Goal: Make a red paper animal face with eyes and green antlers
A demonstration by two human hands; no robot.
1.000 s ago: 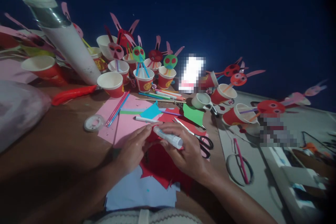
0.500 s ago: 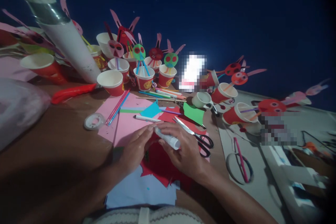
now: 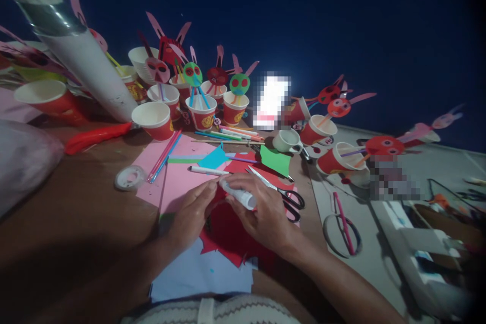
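Centre frame: right hand (image 3: 264, 208) grips white tube (image 3: 242, 196); left hand (image 3: 194, 212) (grip undeterminable) beside its far end. Apparently gluing near red paper (image 3: 230, 235); next move calls for steady pressure.

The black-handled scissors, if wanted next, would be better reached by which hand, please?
Probably the right hand: the scissors lie beside it, though it holds a white tube; the left hand is farther away.

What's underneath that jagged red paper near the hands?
Pale blue sheets show past the near edge of the jagged red paper; whatever else lies beneath is covered.
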